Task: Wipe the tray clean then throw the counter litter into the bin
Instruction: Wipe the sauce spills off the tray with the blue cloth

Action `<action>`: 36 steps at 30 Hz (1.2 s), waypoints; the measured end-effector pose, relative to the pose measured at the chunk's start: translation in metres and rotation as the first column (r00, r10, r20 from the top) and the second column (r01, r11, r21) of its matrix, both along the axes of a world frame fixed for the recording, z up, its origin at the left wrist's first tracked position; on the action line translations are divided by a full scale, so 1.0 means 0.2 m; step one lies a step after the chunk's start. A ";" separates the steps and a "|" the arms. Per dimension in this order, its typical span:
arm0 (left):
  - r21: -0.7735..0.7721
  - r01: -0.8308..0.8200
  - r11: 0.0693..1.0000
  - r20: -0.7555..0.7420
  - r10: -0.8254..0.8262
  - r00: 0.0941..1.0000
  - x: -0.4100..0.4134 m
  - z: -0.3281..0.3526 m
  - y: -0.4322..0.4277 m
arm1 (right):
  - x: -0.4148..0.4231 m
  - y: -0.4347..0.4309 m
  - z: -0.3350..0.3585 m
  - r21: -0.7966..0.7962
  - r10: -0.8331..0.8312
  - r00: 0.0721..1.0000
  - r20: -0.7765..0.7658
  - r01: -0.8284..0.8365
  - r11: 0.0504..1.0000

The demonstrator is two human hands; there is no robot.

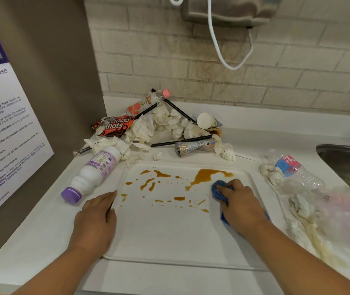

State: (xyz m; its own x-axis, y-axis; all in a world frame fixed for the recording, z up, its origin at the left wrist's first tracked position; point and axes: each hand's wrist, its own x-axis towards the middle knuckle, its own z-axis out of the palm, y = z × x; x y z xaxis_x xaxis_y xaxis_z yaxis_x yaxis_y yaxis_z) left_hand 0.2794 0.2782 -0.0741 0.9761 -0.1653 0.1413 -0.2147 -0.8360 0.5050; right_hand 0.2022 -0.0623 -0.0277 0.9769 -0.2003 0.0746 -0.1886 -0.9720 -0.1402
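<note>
Wiping barely begun: my right hand (241,206) clamps crumpled blue cloth (218,189) near right edge of white rectangular plastic tray (165,231), touching brown sauce spill (208,175). Left hand (96,220) flat, steadying left edge. Litter heap (163,122) untouched at back edge of counter (276,133).

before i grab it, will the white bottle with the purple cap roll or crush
The bottle lies on its side, so it will probably roll. Its plastic looks rigid, likely keeping shape when gripped. Weight unclear: it is opaque.
</note>
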 end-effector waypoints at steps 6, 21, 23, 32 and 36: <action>0.012 -0.016 1.000 0.010 0.016 1.000 -0.01 0.00 0.00 | -0.05 0.03 -0.01 0.183 0.224 0.974 0.035 -0.226 0.957; 0.014 -0.007 1.000 0.014 0.007 1.000 0.00 0.00 0.00 | -0.08 0.15 -0.02 0.096 0.177 0.984 0.012 -0.177 0.979; 0.011 -0.006 1.000 0.015 0.006 1.000 0.01 0.00 0.00 | -0.12 0.20 -0.01 0.177 0.339 0.940 0.022 -0.338 0.924; 0.008 -0.004 1.000 0.021 0.003 1.000 0.00 0.00 0.00 | -0.09 0.20 0.00 0.161 0.332 0.941 0.056 -0.337 0.928; -0.005 -0.007 1.000 0.009 0.007 1.000 0.00 0.00 0.00 | -0.03 0.11 -0.01 0.166 0.332 0.942 0.043 -0.334 0.928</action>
